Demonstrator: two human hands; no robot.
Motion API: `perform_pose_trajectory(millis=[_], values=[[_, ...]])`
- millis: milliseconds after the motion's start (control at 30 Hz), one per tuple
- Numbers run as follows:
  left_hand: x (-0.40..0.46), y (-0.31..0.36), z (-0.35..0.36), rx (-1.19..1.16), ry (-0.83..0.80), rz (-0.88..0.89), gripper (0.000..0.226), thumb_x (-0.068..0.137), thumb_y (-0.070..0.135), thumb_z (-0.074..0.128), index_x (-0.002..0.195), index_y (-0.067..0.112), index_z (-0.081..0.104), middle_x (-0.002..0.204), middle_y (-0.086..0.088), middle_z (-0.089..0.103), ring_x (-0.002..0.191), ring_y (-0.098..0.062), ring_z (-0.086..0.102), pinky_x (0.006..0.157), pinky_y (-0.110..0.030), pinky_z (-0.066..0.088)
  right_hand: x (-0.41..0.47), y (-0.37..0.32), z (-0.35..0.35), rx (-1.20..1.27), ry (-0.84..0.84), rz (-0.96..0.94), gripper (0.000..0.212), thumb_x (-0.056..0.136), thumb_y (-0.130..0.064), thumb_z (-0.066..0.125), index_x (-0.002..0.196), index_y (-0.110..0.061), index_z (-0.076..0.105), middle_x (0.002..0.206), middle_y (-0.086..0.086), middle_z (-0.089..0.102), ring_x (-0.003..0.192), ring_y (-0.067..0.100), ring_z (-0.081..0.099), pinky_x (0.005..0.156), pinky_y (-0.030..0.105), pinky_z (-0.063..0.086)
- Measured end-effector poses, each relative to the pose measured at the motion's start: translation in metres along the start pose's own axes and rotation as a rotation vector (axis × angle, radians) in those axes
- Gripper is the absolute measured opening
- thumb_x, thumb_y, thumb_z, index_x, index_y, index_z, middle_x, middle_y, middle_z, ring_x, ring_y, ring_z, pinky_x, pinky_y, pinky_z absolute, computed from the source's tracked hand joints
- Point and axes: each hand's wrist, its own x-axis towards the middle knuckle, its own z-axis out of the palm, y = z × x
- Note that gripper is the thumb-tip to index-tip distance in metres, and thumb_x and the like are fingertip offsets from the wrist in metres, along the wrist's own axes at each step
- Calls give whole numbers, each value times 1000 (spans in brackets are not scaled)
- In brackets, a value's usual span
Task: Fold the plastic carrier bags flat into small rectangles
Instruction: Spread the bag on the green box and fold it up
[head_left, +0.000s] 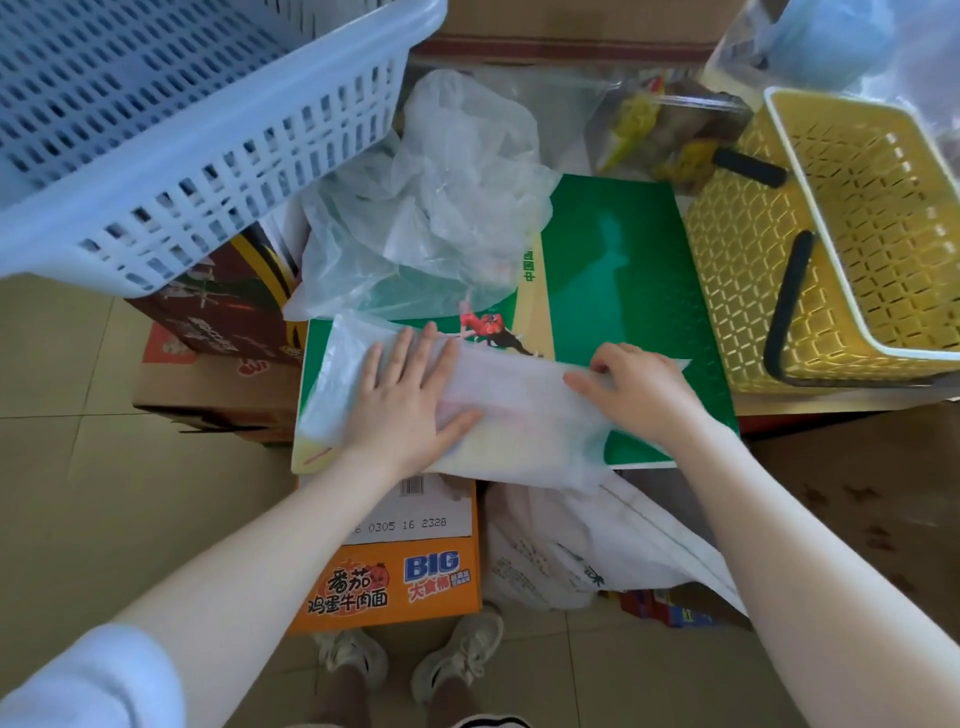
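Observation:
A white translucent carrier bag (524, 410) lies flattened into a long strip across the near part of a green box top (623, 270). My left hand (410, 395) presses flat on the strip's left half, fingers spread. My right hand (639, 384) pinches the strip's right end between thumb and fingers. Behind the strip, a heap of crumpled clear carrier bags (431, 208) rests on the far left of the green box top.
A pale blue slotted basket (171, 119) looms at the upper left. A yellow basket (852, 244) with black handles stands right. An orange noodle carton (395, 571) and more white bags (576, 551) sit below the box's near edge. Cardboard boxes surround it.

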Motion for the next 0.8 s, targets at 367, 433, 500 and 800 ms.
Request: perform_pose_trajectory(millis=[367, 433, 500, 800], values=[[8, 0, -3, 46, -15, -32, 96, 65, 86, 1, 144, 34, -15, 153, 0, -20, 141, -23, -17, 112, -47, -14, 2, 40, -20, 24, -413, 152, 21, 85, -27, 57, 92, -7, 61, 94, 9, 59, 91, 27, 56, 77, 34, 42], [9, 1, -4, 54, -18, -29, 96, 64, 85, 3, 143, 34, -16, 154, -2, -19, 141, -24, -17, 113, -46, -12, 1, 21, -12, -178, -272, 163, 20, 83, -27, 47, 95, -12, 56, 100, 9, 51, 103, 30, 49, 86, 38, 38], [10, 1, -6, 47, -20, -24, 96, 64, 86, 4, 144, 34, -14, 154, -3, -18, 141, -25, -17, 114, -44, -11, -2, -7, -4, -158, -71, 116, 19, 83, -28, 42, 91, -15, 52, 103, 9, 49, 105, 30, 44, 86, 39, 33], [-11, -26, -6, -15, 40, 18, 80, 86, 65, 2, 146, 14, 21, 154, -9, 14, 142, -25, 11, 114, -35, -3, 22, -52, 45, 79, 207, 79, 34, 92, -32, 46, 108, -8, 63, 110, 12, 54, 103, 31, 41, 83, 37, 32]])
